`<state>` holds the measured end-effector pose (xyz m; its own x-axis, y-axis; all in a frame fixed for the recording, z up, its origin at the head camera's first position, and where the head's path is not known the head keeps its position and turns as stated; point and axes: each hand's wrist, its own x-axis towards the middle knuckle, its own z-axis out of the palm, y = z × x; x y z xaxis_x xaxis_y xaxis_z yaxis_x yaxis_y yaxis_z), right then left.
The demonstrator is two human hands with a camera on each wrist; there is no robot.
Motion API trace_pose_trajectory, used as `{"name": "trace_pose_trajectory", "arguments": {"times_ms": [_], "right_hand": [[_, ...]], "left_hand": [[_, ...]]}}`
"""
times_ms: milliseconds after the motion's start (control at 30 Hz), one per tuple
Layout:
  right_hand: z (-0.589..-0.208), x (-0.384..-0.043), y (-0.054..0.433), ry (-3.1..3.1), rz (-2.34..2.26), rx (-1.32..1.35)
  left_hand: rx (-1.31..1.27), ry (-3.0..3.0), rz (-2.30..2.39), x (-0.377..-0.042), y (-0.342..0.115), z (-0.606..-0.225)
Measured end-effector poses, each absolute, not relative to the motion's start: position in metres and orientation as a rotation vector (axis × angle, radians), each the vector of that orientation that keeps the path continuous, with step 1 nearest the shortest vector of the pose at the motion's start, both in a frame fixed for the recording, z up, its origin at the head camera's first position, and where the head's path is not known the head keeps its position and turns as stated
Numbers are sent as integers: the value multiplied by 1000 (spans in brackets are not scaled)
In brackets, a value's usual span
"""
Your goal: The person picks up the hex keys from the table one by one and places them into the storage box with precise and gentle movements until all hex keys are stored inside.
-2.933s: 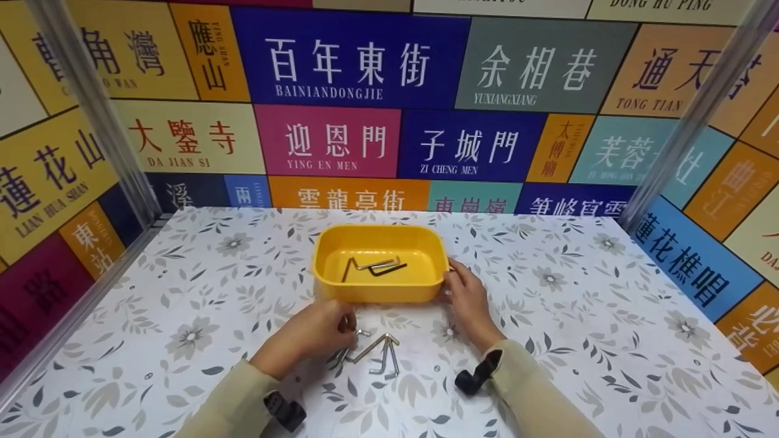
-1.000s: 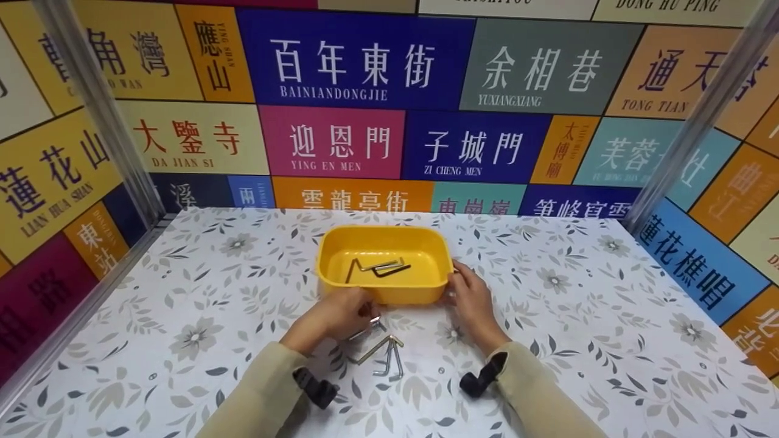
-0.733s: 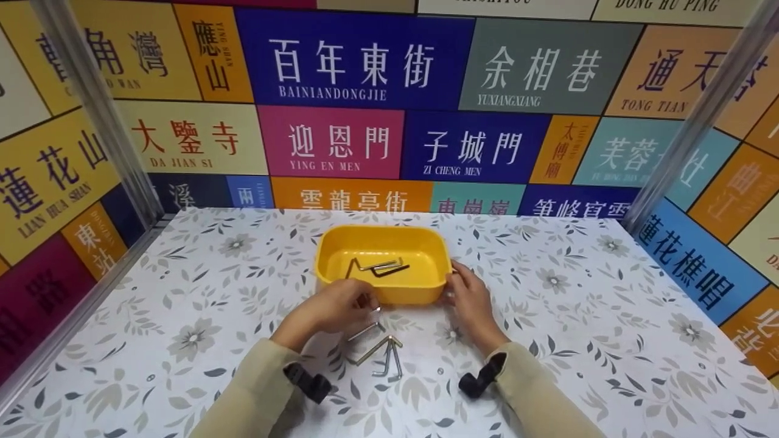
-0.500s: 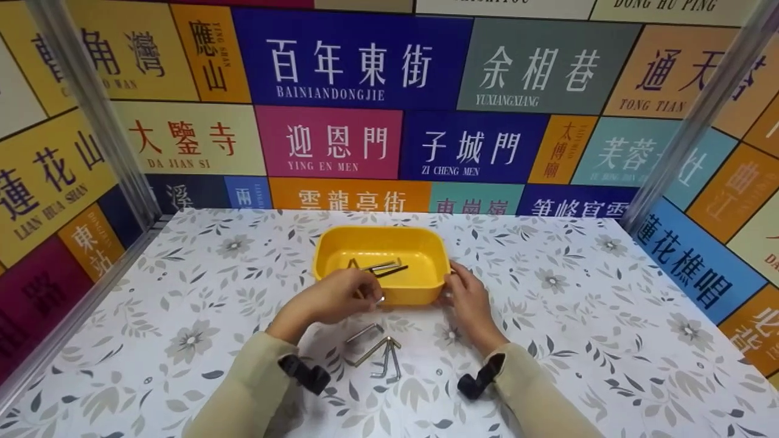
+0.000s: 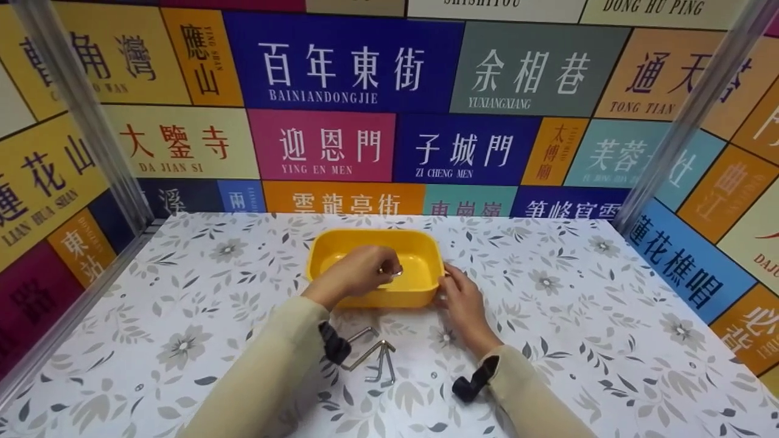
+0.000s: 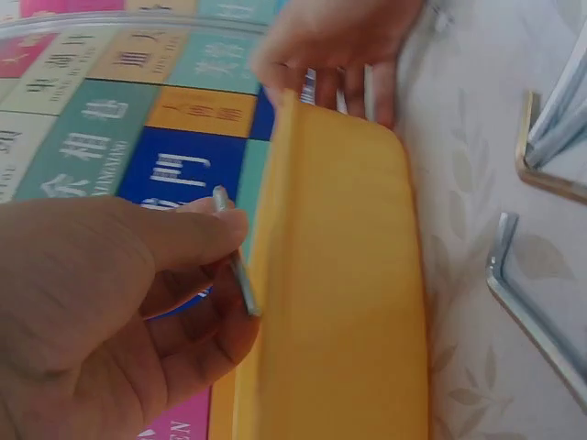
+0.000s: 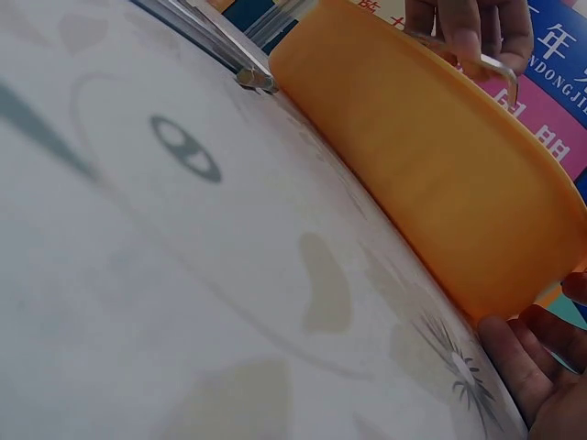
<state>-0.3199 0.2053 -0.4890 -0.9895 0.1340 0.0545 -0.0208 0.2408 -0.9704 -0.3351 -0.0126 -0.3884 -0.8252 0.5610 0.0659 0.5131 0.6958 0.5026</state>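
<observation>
Head view: yellow box (image 5: 377, 298) sits on the bench (image 5: 578, 340), just below centre of frame. Left hand (image 5: 364, 269) is over the box; much of the interior is hidden behind it. Left wrist view: thumb and fingers pinch a short silver hex key (image 6: 238, 266), held tilted beside the box rim. Right wrist view shows the same key's bent end, upper right of frame.

Right hand (image 5: 464, 298) holds the right end of the box, digits against its outer wall at the corner.

On bench, lower centre of head view, four bent keys: one silver key (image 5: 359, 334) lying apart, nearest the box; one bronze-toned key (image 5: 365, 355); two silver keys (image 5: 391, 368) fanned downward from the bend of the bronze one. Whether these three touch: cannot tell.

Beige sleeves (image 5: 261, 365) enter from the lower edge, a black wrist device (image 5: 471, 384) at each cuff. Bench covering is white, floral. Behind: wall of coloured sign panels (image 5: 347, 103), metal post (image 5: 681, 115) at upper right.
</observation>
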Motion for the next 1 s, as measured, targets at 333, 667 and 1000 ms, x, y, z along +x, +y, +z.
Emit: {"name": "trace_pose_trajectory", "arguments": {"times_ms": [333,667,1000], "right_hand": [[-489,-317,205,-2313,1885,-86],[-488,-318,210,-2320,1876,-88],[-488,-317,205,-2303,1902,-115]], "left_hand": [[751,2837,675,-357,10,-405],[616,2839,735,-366,28,-416],[543,2846,666,-379,33,-428]]}}
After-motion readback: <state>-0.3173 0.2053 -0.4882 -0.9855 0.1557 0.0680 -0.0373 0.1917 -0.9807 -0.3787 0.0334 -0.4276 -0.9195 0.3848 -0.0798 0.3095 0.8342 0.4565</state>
